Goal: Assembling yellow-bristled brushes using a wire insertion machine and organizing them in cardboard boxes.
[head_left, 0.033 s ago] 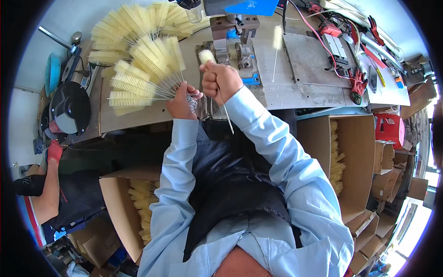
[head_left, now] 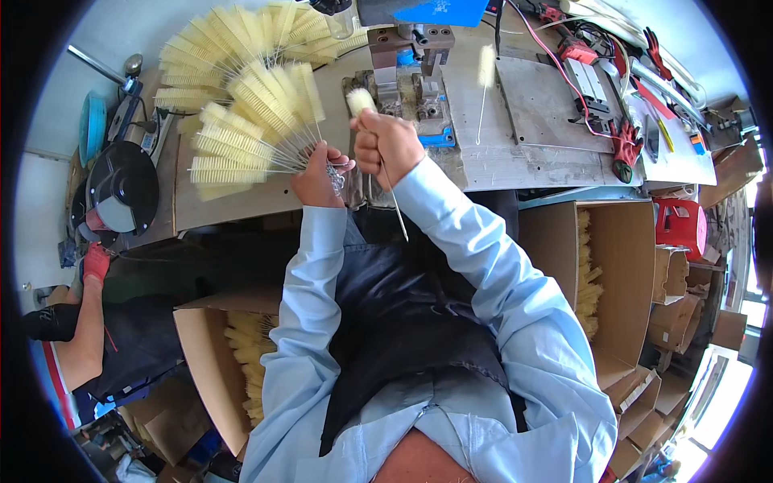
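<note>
My left hand point(head_left: 317, 179) is closed round the gathered wire handles of a bundle of bottle brushes point(head_left: 241, 138). Their pale yellow bristle heads fan out to the left over the bench, and looped wire ends stick out near my fingers. My right hand point(head_left: 390, 146) makes a fist round a single bottle brush point(head_left: 361, 100), its bristle head poking up above the thumb and its thin handle slanting down toward my apron. Just beyond my right hand stands a metal press fixture point(head_left: 411, 76) with a blue base part. Another bottle brush point(head_left: 486, 66) lies apart on the bench, farther right.
More brushes point(head_left: 201, 48) lie at the back left. Cardboard boxes of brushes stand below the bench, left point(head_left: 201, 354) and right point(head_left: 620, 282). A metal plate point(head_left: 547, 105), cables and tools occupy the right side. A co-worker's red-gloved hand point(head_left: 96, 263) is at far left.
The lower end of the brush handle in my right hand has dropped slightly. My left hand and its bundle look unmoved.
</note>
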The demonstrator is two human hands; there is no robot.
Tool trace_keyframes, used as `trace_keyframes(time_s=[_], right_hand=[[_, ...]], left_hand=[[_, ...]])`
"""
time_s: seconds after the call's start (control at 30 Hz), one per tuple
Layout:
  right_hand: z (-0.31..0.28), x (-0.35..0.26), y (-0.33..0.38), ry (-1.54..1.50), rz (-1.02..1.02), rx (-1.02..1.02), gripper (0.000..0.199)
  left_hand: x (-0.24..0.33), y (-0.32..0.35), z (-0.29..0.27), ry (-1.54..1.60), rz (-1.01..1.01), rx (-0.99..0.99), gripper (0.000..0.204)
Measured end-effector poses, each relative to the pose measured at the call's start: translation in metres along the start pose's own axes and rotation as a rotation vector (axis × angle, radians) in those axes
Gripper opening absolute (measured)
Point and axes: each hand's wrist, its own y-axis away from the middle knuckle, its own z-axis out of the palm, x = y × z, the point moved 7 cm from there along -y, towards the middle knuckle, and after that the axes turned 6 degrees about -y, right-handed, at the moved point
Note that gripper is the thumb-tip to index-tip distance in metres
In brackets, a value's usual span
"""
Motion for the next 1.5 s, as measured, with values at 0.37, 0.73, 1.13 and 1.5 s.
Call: trace_keyframes(time_s=[0.37,0.73,1.13,1.5], right_hand=[[-0.075,-0.047,0.033,0.185,-0.353,0.111,0.030],[-0.037,-0.011,0.052,-0.265,0.047,-0.444,0.026],[-0.040,0.012,0.068,0.196,0.008,-0.006,0.034],[-0.078,-0.056,0.029,0.119,-0.291,0.082,0.032]], left_hand=[[0.006,0.001,0.010,-0.061,0.090,-0.072,0.009],[0.009,0.025,0.031,0.116,-0.013,-0.205,0.013],[0.014,0.039,0.038,0.008,0.048,-0.285,0.012],[0.006,0.002,-0.004,0.083,0.048,-0.008,0.011]])
